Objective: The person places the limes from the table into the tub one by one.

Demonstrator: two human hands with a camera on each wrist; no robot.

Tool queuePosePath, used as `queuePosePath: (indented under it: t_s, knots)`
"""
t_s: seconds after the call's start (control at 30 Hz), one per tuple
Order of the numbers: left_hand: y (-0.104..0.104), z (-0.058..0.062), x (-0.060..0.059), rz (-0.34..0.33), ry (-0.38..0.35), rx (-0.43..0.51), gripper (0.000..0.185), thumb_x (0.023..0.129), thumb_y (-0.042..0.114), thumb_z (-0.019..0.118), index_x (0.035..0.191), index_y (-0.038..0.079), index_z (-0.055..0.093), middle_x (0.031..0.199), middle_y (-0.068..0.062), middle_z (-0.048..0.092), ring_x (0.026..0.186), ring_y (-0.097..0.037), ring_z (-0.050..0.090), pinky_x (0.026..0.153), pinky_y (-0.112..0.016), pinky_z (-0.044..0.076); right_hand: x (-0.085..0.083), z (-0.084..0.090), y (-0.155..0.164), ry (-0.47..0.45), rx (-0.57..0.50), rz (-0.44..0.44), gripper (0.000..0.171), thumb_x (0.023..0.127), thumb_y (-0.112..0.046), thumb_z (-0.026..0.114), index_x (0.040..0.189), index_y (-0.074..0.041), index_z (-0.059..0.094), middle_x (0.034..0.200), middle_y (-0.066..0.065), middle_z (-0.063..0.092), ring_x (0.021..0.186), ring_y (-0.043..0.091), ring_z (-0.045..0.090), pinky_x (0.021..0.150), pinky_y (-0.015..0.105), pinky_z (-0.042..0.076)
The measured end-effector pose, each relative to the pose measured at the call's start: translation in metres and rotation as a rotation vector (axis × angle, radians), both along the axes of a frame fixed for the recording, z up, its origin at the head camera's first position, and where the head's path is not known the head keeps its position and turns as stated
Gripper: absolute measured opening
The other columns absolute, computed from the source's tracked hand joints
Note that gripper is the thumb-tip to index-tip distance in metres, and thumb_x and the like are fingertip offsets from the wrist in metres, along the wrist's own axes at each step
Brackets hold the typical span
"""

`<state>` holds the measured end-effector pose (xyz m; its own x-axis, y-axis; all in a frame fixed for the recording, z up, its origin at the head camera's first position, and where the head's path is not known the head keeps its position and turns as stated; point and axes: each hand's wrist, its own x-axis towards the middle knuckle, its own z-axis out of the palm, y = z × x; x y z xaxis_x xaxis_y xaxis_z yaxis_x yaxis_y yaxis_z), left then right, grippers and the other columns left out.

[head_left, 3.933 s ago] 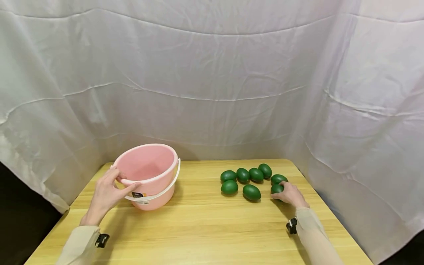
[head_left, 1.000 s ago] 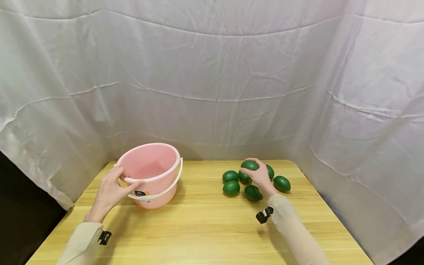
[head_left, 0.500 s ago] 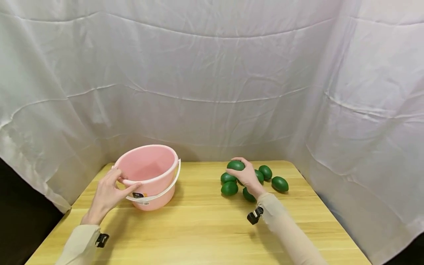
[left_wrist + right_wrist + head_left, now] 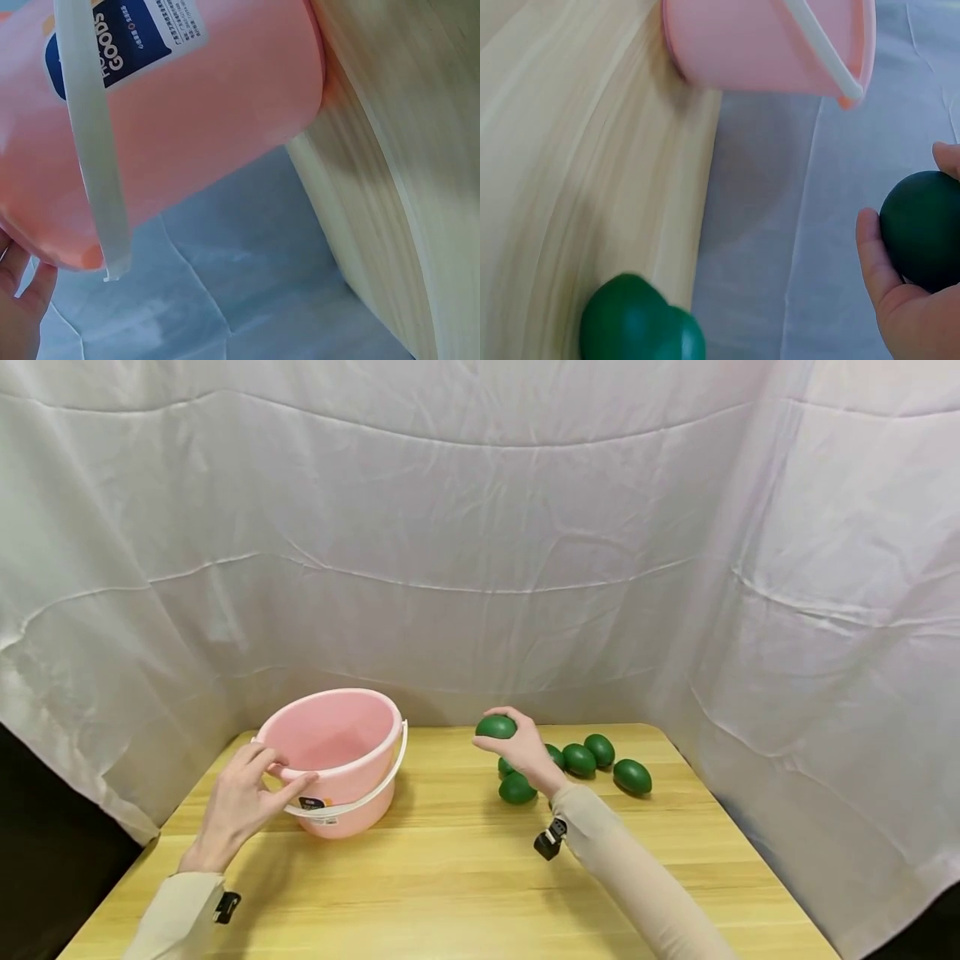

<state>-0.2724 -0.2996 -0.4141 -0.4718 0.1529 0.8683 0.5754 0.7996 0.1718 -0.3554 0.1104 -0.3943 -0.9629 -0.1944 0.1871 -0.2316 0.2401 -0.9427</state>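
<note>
You hold one green fruit (image 4: 495, 727) raised above the table (image 4: 450, 877).
Your right hand (image 4: 527, 752) pinches it between thumb and fingers, in the air between the pink bucket (image 4: 348, 789) and the other fruits (image 4: 580, 760) lying to the right. Your left hand (image 4: 236, 806) grips the bucket's rim (image 4: 352, 767), thumb outside; its white handle (image 4: 94, 142) hangs across the front.

The left sleeve (image 4: 176, 914) is long, plain and cream; the right sleeve (image 4: 637, 881) is much the same, lightly creased near its end. A small, blocky black device (image 4: 227, 907) sits at the left wrist, and a second black device (image 4: 551, 840), with a pale patch, at the right. The left hand (image 4: 236, 797) and right hand (image 4: 525, 750) are bare.
</note>
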Motion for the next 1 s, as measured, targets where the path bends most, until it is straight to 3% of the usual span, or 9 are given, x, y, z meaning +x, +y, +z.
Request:
queuePosePath:
  t_s: [0.3, 0.6, 1.0]
  knots:
    - [0.002, 0.001, 0.005, -0.031, 0.021, 0.051, 0.034, 0.055, 0.015, 0.093, 0.077, 0.012, 0.067, 0.083, 0.000, 0.057, 0.070, -0.009, 0.048, 0.058, -0.013, 0.041, 0.001, 0.011, -0.035, 0.033, 0.041, 0.041, 0.050, 0.078, -0.035, 0.082, 0.123, -0.029, 0.060, 0.124, 0.008, 0.056, 0.099, 0.027, 0.063, 0.077, 0.039, 0.055]
    - [0.002, 0.001, 0.005, -0.037, -0.005, 0.058, 0.034, 0.056, 0.014, 0.093, 0.078, 0.011, 0.068, 0.083, 0.001, 0.057, 0.063, -0.010, 0.051, 0.053, -0.013, 0.045, 0.002, 0.021, -0.059, 0.119, 0.088, 0.027, 0.048, 0.076, -0.039, 0.083, 0.118, -0.034, 0.061, 0.120, 0.003, 0.058, 0.097, 0.024, 0.063, 0.076, 0.038, 0.055]
    - [0.003, 0.003, 0.006, -0.033, -0.017, 0.062, 0.034, 0.056, 0.015, 0.094, 0.078, 0.013, 0.067, 0.082, 0.003, 0.057, 0.060, -0.005, 0.050, 0.052, -0.011, 0.043, -0.006, 0.051, -0.086, 0.255, 0.229, 0.131, 0.045, 0.076, -0.035, 0.084, 0.116, -0.031, 0.062, 0.110, 0.000, 0.065, 0.088, 0.016, 0.066, 0.073, 0.031, 0.056]
